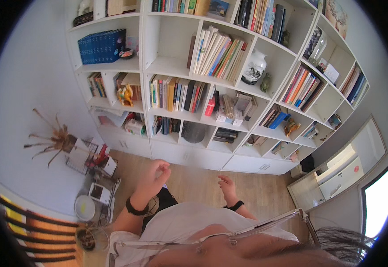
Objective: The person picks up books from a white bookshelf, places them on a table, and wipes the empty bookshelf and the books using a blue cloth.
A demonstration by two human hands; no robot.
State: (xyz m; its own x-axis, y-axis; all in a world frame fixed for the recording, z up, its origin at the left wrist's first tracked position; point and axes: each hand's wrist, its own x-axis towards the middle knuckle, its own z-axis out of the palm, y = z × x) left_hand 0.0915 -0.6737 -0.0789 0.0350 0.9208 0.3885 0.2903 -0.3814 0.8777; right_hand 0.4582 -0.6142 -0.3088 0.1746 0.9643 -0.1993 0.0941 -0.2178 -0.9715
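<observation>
My left hand (154, 178) is raised in front of my body at the lower centre-left, with curled fingers, the thumb near them and no object visible in it. To its right and lower down, my right hand (227, 188) hangs over the wooden floor (197, 180), fingers loosely bent and apart, holding nothing that I can see. Each wrist wears a black band. Beyond both hands stands a large white bookcase (190, 155) filled with books (177, 95), a black-and-white porcelain vase (254, 66), a golden figurine (125, 95) and a blue book set (102, 46).
At the left are dried stalks (58, 140), a wire basket (77, 165), a white bucket (84, 207) and a dark slatted chair back (40, 230). A large framed mirror (340, 167) leans at the right, beside a bright window or screen (380, 200).
</observation>
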